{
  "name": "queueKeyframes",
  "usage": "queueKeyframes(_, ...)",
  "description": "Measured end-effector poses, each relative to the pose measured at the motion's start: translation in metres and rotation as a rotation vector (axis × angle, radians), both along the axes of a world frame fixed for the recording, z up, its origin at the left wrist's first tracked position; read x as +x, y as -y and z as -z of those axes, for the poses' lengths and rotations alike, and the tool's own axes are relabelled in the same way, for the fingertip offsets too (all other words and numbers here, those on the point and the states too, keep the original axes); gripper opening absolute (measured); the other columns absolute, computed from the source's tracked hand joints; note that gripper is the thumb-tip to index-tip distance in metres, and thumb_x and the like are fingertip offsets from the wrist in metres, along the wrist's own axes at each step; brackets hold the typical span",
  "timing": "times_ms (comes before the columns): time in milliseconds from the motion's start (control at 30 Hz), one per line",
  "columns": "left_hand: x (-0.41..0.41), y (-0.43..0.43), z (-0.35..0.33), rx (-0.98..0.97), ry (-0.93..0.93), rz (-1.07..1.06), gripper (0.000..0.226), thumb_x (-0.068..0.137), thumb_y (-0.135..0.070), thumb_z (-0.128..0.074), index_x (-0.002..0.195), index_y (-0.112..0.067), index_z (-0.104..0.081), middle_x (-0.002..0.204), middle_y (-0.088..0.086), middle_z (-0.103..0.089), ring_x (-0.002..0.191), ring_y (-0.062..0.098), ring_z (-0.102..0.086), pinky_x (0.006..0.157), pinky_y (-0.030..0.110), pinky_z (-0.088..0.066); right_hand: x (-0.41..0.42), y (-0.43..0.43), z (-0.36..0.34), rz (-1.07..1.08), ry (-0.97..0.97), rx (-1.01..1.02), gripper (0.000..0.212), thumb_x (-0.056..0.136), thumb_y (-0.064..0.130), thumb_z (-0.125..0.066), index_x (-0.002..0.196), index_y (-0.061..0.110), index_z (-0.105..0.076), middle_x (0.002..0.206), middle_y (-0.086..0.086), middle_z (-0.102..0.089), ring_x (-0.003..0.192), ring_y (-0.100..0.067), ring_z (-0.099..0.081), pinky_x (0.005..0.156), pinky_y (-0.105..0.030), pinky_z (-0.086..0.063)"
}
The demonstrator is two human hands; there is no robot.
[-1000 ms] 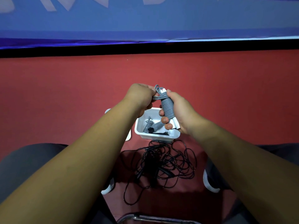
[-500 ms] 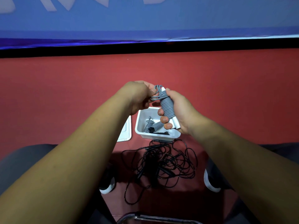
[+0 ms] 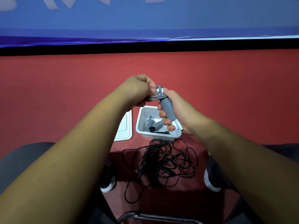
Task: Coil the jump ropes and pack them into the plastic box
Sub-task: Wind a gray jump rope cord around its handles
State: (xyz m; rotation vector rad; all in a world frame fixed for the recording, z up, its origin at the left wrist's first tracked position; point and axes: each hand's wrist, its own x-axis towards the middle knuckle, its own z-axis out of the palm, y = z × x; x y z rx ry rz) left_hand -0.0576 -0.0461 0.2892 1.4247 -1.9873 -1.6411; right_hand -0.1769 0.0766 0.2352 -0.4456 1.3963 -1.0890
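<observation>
Coil of grey rope (image 3: 168, 109) gripped by right hand (image 3: 180, 114), left hand (image 3: 137, 90) pinching its end, box (image 3: 157, 136) beneath, black tangle (image 3: 161, 162) nearer

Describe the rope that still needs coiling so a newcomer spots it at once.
Start at the red floor, then the white plastic box. Just nearer than it, between the person's shoes, lies the black rope tangle. Unlike the grey coils in the box and the grey coil in the right hand, it is loose, thin and sprawling.
</observation>
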Motion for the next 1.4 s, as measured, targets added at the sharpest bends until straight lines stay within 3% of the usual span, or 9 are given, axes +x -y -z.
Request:
queueKeyframes(267, -0.002, -0.001, 0.012, -0.085, -0.057, 0.011, 0.027, 0.095, 0.006, -0.058, 0.078, -0.015, -0.061, 0.062, 0.012, -0.056, 0.039, 0.014, -0.045, 0.048, 0.026, -0.032, 0.001, 0.001, 0.000, -0.018, 0.042, 0.003, 0.062, 0.096, 0.074, -0.046, 0.092, 0.013, -0.057, 0.068, -0.004, -0.047, 0.048, -0.020, -0.035, 0.047, -0.026, -0.026)
queueKeyframes(400, -0.002, 0.000, 0.017, -0.201, -0.162, 0.032, 0.018, 0.093, 0.003, -0.068, 0.082, -0.012, -0.069, 0.070, 0.013, -0.064, 0.047, 0.015, -0.048, 0.046, 0.026, -0.037, -0.005, 0.001, -0.004, -0.036, 0.055, -0.009, 0.063, 0.096, 0.076, -0.044, 0.087, 0.015, -0.056, 0.068, -0.003, -0.046, 0.050, -0.021, -0.034, 0.048, -0.027, -0.024)
queueKeyframes(633, -0.003, -0.006, 0.025, -0.286, -0.236, -0.014, 0.010, 0.093, -0.001, -0.071, 0.091, -0.009, -0.077, 0.061, -0.007, -0.067, 0.053, 0.007, -0.061, 0.054, 0.026, -0.045, -0.010, 0.001, -0.010, -0.061, 0.065, 0.042, 0.061, 0.094, 0.075, -0.043, 0.077, 0.018, -0.056, 0.065, -0.002, -0.046, 0.049, -0.020, -0.035, 0.053, -0.030, -0.025)
queueKeyframes(800, -0.007, -0.013, 0.024, -0.391, -0.225, -0.023, 0.008, 0.093, -0.002, -0.071, 0.096, -0.007, -0.077, 0.069, 0.001, -0.070, 0.053, 0.005, -0.062, 0.054, 0.016, -0.045, -0.013, 0.001, -0.015, -0.070, 0.052, 0.092, 0.061, 0.090, 0.078, -0.045, 0.074, 0.019, -0.052, 0.065, -0.001, -0.045, 0.048, -0.019, -0.035, 0.053, -0.028, -0.028)
queueKeyframes(933, -0.011, -0.017, 0.028, -0.537, -0.215, 0.002, 0.017, 0.092, -0.003, -0.072, 0.098, -0.018, -0.076, 0.078, 0.007, -0.072, 0.065, 0.016, -0.070, 0.063, 0.021, -0.053, -0.014, 0.000, -0.018, -0.062, 0.001, 0.129, 0.060, 0.087, 0.078, -0.049, 0.074, 0.019, -0.051, 0.064, -0.001, -0.045, 0.048, -0.019, -0.035, 0.053, -0.027, -0.030)
queueKeyframes(1033, -0.011, -0.019, 0.028, -0.596, -0.221, 0.039, 0.019, 0.092, -0.004, -0.071, 0.102, -0.018, -0.079, 0.082, 0.002, -0.074, 0.073, 0.017, -0.071, 0.068, 0.023, -0.056, -0.015, -0.002, -0.020, -0.047, 0.006, 0.147, 0.059, 0.086, 0.077, -0.050, 0.074, 0.019, -0.051, 0.064, -0.001, -0.044, 0.048, -0.018, -0.035, 0.052, -0.025, -0.032)
queueKeyframes(1200, -0.011, -0.018, 0.025, -0.489, -0.226, 0.095, 0.025, 0.100, -0.005, -0.064, 0.117, -0.016, -0.078, 0.085, -0.007, -0.075, 0.060, -0.002, -0.062, 0.065, 0.014, -0.049, -0.016, -0.004, -0.016, 0.010, 0.048, 0.125, 0.065, 0.086, 0.083, -0.048, 0.076, 0.019, -0.053, 0.065, -0.002, -0.046, 0.048, -0.018, -0.037, 0.052, -0.025, -0.032)
queueKeyframes(1267, -0.012, -0.016, 0.025, -0.358, -0.244, 0.093, 0.028, 0.102, -0.006, -0.062, 0.123, -0.016, -0.076, 0.090, -0.005, -0.077, 0.065, 0.004, -0.063, 0.067, 0.018, -0.052, -0.017, -0.005, -0.013, 0.033, 0.052, 0.106, 0.071, 0.085, 0.090, -0.046, 0.075, 0.020, -0.053, 0.063, -0.001, -0.047, 0.047, -0.018, -0.038, 0.049, -0.023, -0.033)
queueKeyframes(1400, -0.013, -0.010, 0.026, -0.086, -0.309, 0.091, 0.032, 0.100, 0.001, -0.063, 0.122, -0.018, -0.076, 0.098, 0.000, -0.078, 0.075, 0.013, -0.062, 0.080, 0.028, -0.058, -0.019, -0.002, -0.009, 0.045, 0.042, 0.094, 0.070, 0.086, 0.087, -0.048, 0.074, 0.019, -0.054, 0.064, -0.002, -0.047, 0.048, -0.020, -0.039, 0.049, -0.026, -0.036)
